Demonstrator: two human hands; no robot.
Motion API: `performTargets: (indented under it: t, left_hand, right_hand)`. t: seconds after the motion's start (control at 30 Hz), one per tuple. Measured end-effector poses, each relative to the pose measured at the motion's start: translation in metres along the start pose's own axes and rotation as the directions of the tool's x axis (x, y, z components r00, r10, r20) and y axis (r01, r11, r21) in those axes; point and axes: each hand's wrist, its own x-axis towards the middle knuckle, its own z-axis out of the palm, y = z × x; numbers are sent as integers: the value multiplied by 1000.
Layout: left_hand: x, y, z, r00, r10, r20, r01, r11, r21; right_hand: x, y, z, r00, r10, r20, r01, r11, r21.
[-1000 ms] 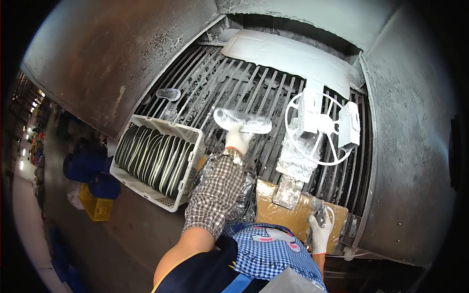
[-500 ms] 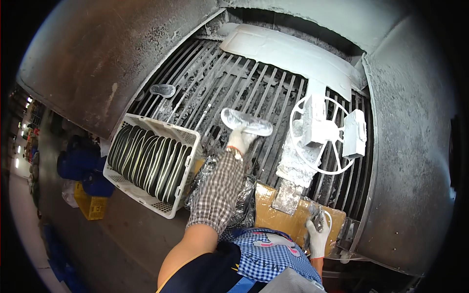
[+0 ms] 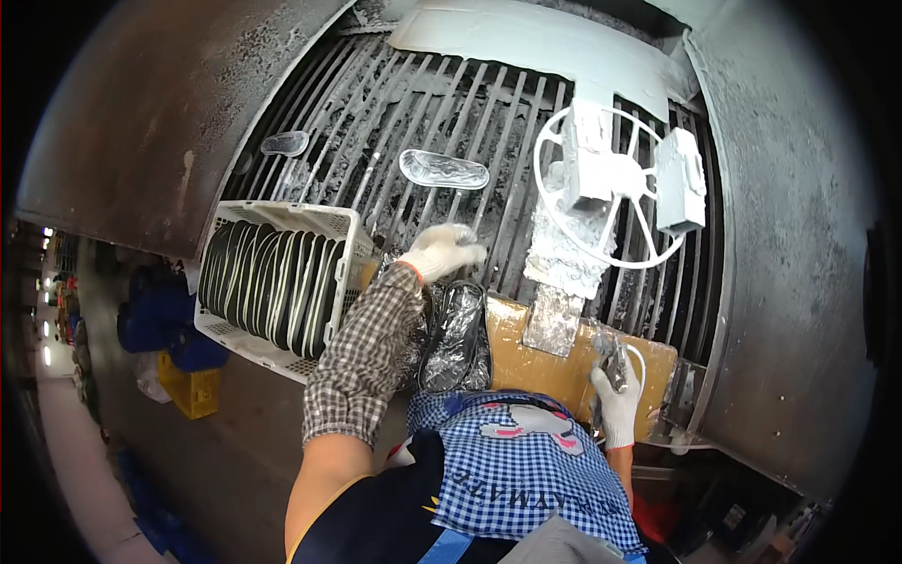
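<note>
My left hand (image 3: 442,252), in a white glove, is over the near part of the slatted grate (image 3: 507,122). Its fingers are apart and nothing is in them. Beyond it, a silvery sole-shaped piece (image 3: 443,169) lies across the bars, apart from the hand. A smaller sole-shaped piece (image 3: 285,143) rests on the grate farther left. At the lower right, my gloved right hand (image 3: 617,399) is closed around a metal spray gun (image 3: 613,365), which has a pale hose by it. Below my left hand are sole-shaped pieces in shiny black wrap (image 3: 458,338).
A white crate (image 3: 346,273) packed with black soles stands left of the grate. A white-coated wheel (image 3: 611,263) with block-shaped parts stands at right. Brown cardboard (image 3: 517,352) covers the near edge. Metal walls (image 3: 780,282) flank the grate; a yellow crate (image 3: 193,385) stands on the floor.
My left hand has let go of the larger sole-shaped piece and drawn back toward me. That piece now lies on the bars. My right hand still holds the spray gun. The view has shifted.
</note>
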Motion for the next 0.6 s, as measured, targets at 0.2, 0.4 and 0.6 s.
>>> performTargets:
  t: [0.2, 0.4, 0.6]
  left_hand:
    - [-21, 22, 33, 965, -105, 240, -112, 663, 740]
    - [-24, 0, 56, 988, 12, 154, -121, 682, 721]
    - [-39, 15, 58, 989, 125, 84, -147, 668, 730]
  right_hand:
    - [-2, 4, -2, 1000, -18, 23, 16, 997, 78]
    - [-8, 13, -8, 999, -29, -14, 31, 989, 148]
    - [-15, 23, -17, 997, 8, -71, 6, 980, 201]
